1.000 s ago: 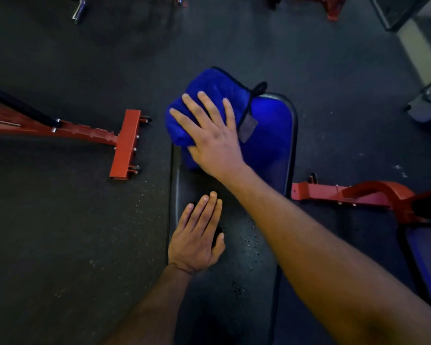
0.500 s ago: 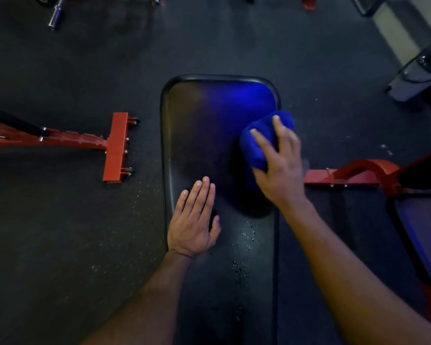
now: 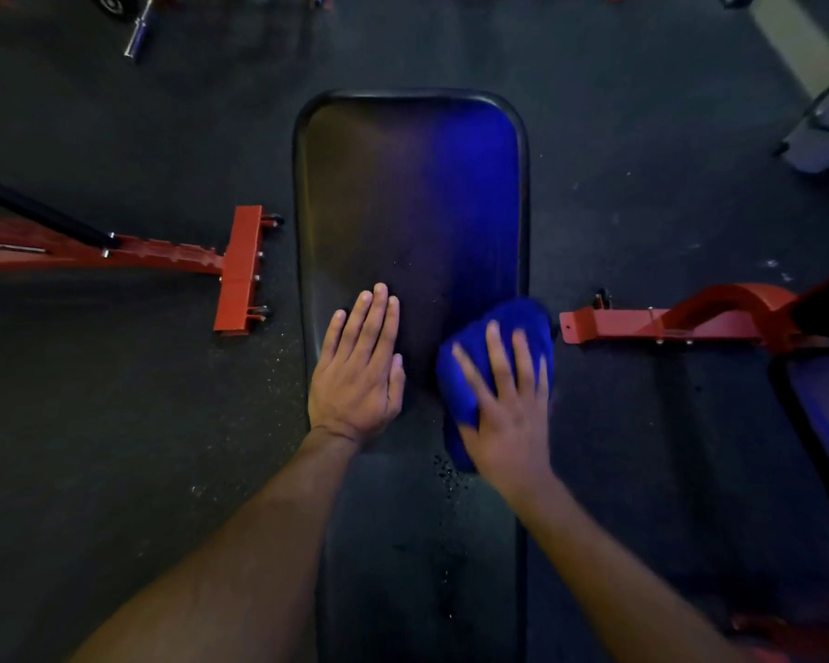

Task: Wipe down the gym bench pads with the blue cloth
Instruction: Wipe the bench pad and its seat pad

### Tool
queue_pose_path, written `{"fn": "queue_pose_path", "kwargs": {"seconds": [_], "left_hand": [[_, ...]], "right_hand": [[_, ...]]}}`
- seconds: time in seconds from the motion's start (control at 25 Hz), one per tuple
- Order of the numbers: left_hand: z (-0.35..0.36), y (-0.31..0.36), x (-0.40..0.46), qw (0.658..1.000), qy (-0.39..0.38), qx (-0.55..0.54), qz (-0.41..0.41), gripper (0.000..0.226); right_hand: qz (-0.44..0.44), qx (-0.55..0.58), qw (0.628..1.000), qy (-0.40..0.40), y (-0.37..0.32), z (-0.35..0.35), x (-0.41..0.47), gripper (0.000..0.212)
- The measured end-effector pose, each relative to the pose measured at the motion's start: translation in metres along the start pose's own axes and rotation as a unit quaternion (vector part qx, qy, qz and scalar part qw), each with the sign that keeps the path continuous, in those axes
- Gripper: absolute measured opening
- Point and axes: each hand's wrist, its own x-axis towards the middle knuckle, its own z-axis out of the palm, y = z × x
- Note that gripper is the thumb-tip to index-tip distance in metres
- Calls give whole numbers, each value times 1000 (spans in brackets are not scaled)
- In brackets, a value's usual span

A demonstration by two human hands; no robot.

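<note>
Right now my right hand (image 3: 503,413) lies spread over the blue cloth (image 3: 489,346), fingers straight and fanned, pressing the bunched cloth down rather than clutching it. The hand looks blurred at the fingertips. The cloth sits on the right side of the bench pad (image 3: 403,193), near the pad's right edge, with its far end bulging out just past my fingers and its near end tucked under my palm.

Just beside it, my left hand (image 3: 360,370) rests flat on the same pad, fingers straight and close together, thumb alongside, holding nothing. The two hands are near each other but apart, with a strip of bare pad between them.

The pad is dark and glossy with a rounded far end and a blue sheen on its right half. Small droplets (image 3: 443,471) speckle the surface just below the cloth.

On the dark floor (image 3: 116,471) to the left lies a red metal frame (image 3: 238,270); another red frame (image 3: 666,323) sits to the right. A chrome bar end (image 3: 137,38) shows at the far left top.
</note>
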Motion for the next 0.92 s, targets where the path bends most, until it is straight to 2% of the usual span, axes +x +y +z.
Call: {"fn": "queue_pose_path", "kwargs": {"seconds": [0.08, 0.12, 0.28, 0.36, 0.44, 0.52, 0.6, 0.68, 0.76, 0.92], "left_hand": [[3, 0, -2, 1000, 5, 9, 5, 66], [5, 0, -1, 1000, 7, 11, 8, 66], [6, -3, -3, 1000, 13, 23, 16, 66], [5, -2, -1, 999, 15, 25, 17, 66], [5, -3, -2, 999, 17, 21, 18, 65], [5, -3, -2, 1000, 20, 14, 17, 65], [5, -3, -2, 1000, 18, 9, 10, 65], [5, -2, -2, 1000, 22, 8, 12, 65], [5, -3, -1, 1000, 18, 9, 16, 65], [4, 0, 1, 999, 18, 23, 18, 66]], "right_hand": [[-23, -24, 999, -19, -1, 3, -32, 90], [-24, -23, 999, -13, 1, 4, -17, 89], [38, -22, 998, 40, -3, -12, 117, 78], [55, -35, 996, 62, -3, -13, 150, 73], [58, -31, 996, 68, -5, -9, 129, 75], [64, -20, 996, 51, -12, 0, 69, 79], [44, -18, 999, 8, -20, 7, 2, 82], [13, -26, 1000, 3, -17, 10, -17, 81], [8, -33, 999, 16, -9, 3, 24, 78], [61, -25, 996, 61, 0, -13, 149, 72]]}}
